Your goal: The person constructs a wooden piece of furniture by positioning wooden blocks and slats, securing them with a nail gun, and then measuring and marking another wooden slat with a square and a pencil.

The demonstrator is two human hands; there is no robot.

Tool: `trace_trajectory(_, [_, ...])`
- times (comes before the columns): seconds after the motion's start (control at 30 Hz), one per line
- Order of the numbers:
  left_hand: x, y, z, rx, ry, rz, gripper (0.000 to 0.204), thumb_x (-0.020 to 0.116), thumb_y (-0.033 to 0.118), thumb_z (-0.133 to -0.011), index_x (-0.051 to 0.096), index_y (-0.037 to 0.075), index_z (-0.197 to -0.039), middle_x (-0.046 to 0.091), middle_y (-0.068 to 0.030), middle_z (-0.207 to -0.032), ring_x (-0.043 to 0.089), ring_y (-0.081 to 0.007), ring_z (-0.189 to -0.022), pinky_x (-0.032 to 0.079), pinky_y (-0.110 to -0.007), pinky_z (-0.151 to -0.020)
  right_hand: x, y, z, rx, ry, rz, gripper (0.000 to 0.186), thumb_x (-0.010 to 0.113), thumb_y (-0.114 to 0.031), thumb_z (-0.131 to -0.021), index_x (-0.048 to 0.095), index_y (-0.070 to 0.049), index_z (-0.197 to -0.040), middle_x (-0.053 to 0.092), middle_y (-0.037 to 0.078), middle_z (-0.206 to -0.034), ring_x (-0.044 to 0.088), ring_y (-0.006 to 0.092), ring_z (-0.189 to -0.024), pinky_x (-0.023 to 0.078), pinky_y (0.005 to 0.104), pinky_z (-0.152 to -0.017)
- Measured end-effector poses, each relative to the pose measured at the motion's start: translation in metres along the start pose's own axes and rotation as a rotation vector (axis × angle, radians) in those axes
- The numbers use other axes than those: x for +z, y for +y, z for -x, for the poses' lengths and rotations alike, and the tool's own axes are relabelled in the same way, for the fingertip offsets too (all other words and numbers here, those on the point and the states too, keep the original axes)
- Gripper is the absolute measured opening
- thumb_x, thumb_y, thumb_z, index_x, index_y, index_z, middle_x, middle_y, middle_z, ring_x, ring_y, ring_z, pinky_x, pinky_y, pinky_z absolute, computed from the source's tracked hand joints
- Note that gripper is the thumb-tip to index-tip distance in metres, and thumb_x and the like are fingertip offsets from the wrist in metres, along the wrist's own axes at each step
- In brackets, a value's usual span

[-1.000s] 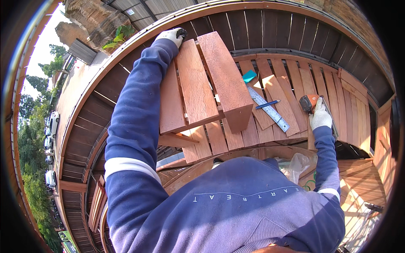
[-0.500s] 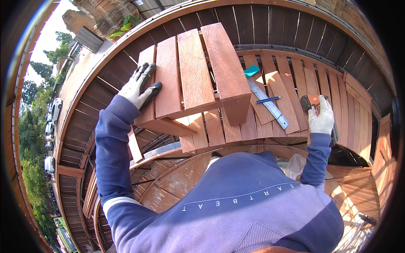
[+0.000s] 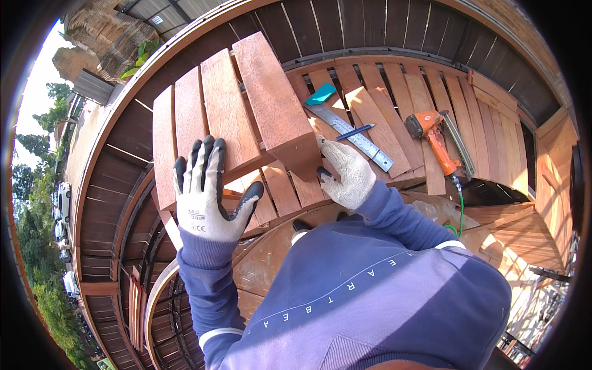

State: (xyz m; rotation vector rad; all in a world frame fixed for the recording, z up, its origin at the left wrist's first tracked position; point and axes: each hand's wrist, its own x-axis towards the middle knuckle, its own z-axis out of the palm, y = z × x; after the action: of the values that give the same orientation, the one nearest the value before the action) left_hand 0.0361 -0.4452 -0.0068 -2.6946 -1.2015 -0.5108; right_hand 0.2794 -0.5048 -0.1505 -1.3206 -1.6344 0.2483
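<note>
Spread wide, my left hand lies over the near ends of the slatted wooden frame; my right hand curls at its thick end board, though I cannot tell whether it grips. Frame sits to the left on the curved bench. Right of it lie a metal square, a blue pencil and an orange nail gun.

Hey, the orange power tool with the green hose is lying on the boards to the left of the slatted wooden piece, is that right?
Not quite: the head view shows the orange power tool to the right of the slatted wooden piece, not the left. It does lie on the boards, with the green hose attached.
</note>
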Motion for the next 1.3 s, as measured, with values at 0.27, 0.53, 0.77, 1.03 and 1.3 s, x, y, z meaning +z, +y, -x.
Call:
trace_trajectory(0.27, [0.036,0.041,-0.033,-0.003,0.211,-0.079,0.076,0.08,0.039,-0.072,0.053,0.01,-0.137,0.055,-0.0134,-0.136,0.049,-0.0292,-0.129,0.03,-0.049,-0.11,-0.02,0.025,0.003,0.128,-0.14,0.102,0.049,0.068,-0.002,-0.07,0.059,0.003,-0.117,0.063,0.022,-0.104,0.062,0.0372,-0.098,0.051,0.0426,-0.084])
trace_trajectory(0.53, [0.036,0.046,-0.034,-0.017,0.224,-0.048,0.072,0.079,0.035,-0.072,0.055,0.011,-0.135,0.056,-0.0126,-0.134,0.051,-0.0293,-0.128,0.03,-0.049,-0.11,-0.031,0.087,0.002,0.128,-0.379,0.922,0.035,0.057,-0.02,-0.084,0.061,-0.013,-0.118,0.063,0.007,-0.108,0.053,0.0228,-0.113,0.033,0.0466,-0.103])
trace_trajectory(0.77, [0.031,0.053,-0.033,0.02,0.286,-0.039,0.068,0.079,0.035,-0.073,0.057,0.007,-0.131,0.06,-0.0124,-0.13,0.053,-0.0307,-0.125,0.032,-0.048,-0.108,-0.027,0.106,-0.014,0.181,-0.502,0.898,0.023,0.052,-0.016,-0.089,0.065,-0.017,-0.109,0.068,0.005,-0.103,0.062,0.0228,-0.101,0.035,0.042,-0.101])
trace_trajectory(1.03, [0.028,0.044,-0.032,0.101,0.256,-0.005,0.062,0.074,0.027,-0.077,0.056,0.003,-0.13,0.059,-0.0145,-0.131,0.052,-0.033,-0.125,0.033,-0.046,-0.107,-0.018,0.11,-0.031,0.31,-0.468,0.814,0.026,0.053,-0.017,-0.088,0.06,-0.01,-0.112,0.068,0.011,-0.097,0.068,0.027,-0.086,0.049,0.0393,-0.072])
trace_trajectory(1.3, [0.022,0.049,0.024,0.084,0.419,0.67,0.044,0.071,-0.002,-0.07,0.064,-0.001,-0.114,0.068,-0.0146,-0.11,0.064,-0.0306,-0.102,0.049,-0.038,-0.093,-0.025,0.05,0.008,0.361,0.141,-0.168,0.05,0.055,0.005,-0.081,0.05,-0.004,-0.13,0.066,0.015,-0.102,0.067,0.0258,-0.083,0.054,0.0348,-0.078])
